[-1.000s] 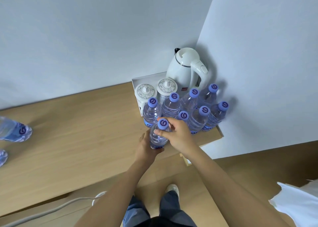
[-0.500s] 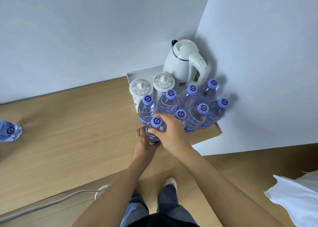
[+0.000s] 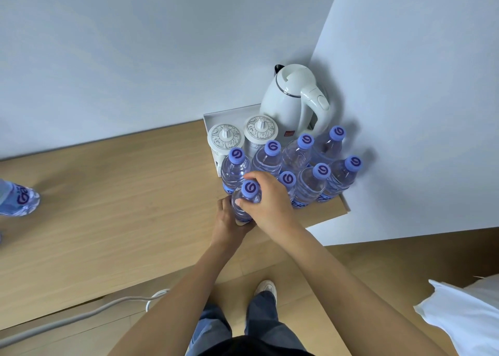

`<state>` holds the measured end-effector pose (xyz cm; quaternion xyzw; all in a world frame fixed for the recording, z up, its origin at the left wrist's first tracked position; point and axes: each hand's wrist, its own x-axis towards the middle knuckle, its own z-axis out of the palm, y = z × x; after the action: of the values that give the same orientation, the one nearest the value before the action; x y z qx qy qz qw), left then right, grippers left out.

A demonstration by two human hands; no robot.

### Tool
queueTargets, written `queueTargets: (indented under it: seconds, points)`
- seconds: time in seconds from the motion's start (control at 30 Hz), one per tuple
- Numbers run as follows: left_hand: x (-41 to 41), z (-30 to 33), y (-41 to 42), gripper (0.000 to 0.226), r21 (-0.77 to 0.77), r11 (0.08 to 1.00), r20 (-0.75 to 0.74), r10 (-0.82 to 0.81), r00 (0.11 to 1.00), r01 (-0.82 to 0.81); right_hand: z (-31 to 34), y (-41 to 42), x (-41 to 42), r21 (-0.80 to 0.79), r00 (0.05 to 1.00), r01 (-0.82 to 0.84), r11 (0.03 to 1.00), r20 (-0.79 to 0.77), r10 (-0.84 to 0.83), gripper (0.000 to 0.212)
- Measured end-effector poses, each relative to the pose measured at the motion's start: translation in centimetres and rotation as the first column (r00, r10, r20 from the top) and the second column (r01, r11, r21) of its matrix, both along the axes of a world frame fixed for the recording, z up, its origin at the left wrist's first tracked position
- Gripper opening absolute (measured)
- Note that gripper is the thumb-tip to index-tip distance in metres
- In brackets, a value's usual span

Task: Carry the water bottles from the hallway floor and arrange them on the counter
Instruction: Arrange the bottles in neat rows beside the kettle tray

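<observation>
A: Eyes on the bottle in your hands. It stands upright on the counter, just in front of the kettle and at the front left corner of the standing pack.

B: And the hands?

A: Your right hand curls around the neck and shoulder, right under the purple cap. Your left hand wraps the lower body near the base. Both are gripping it.

B: How do you reckon it handles?

A: It looks full, so I'd judge it heavy for its size, with thin clear plastic walls that give under a hard squeeze. The neck is the stiff part, so take it there, and support low like you're doing. The smooth sides could be slippery.

B: Any hazards?

A: Its neighbours nearer the kettle are touching or nearly so. Nudge one and I'd expect a row to topple, so slide it in gently and let go straight up.

B: What else is around?

A: Two lidded cups sit on a white tray beside the kettle. Well away from the kettle, at the far left of the counter, another bottle lies partly out of view. A grey cable runs along the floor below the counter edge.
</observation>
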<state>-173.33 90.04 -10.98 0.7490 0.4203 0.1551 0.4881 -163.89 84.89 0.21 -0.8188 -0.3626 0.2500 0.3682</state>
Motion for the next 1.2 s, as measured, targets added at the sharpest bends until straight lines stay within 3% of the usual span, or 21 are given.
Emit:
queueTargets:
  seconds: [0.17,0.3,0.43,0.57,0.83,1.2]
  points:
    - [-2.1,1.5,1.4,0.068,-0.028,0.999,-0.11,-0.03,0.993,0.027,1.6,0.6,0.0,0.057,1.0,-0.002,0.998,-0.007,0.003,0.055]
    - [-4.3,3.2,3.3,0.046,0.001,0.991,-0.075,0.134,0.988,-0.135,3.2,2.1,-0.6,0.168,1.0,0.009,0.986,0.001,-0.009,0.044]
    - [-6.8,5.1,5.5,0.042,-0.007,0.953,-0.019,0.302,0.953,-0.302,4.2,4.0,-1.4,0.169,0.99,0.075,0.983,0.101,-0.093,0.031]
    - [-9.8,6.4,7.4,0.041,0.005,0.927,0.023,0.376,0.926,-0.376,4.8,5.9,-2.8,0.172,0.972,0.121,0.978,0.18,-0.152,0.032]
    - [-18.1,7.9,11.9,0.047,0.032,0.858,0.064,0.511,0.857,-0.513,4.8,12.9,-10.6,0.203,0.995,-0.073,0.976,0.083,0.057,0.032]
    - [-30.0,8.8,17.6,0.048,0.027,0.72,0.078,0.69,0.719,-0.694,3.8,22.5,-21.2,0.214,0.958,-0.286,0.934,0.031,0.286,0.031]
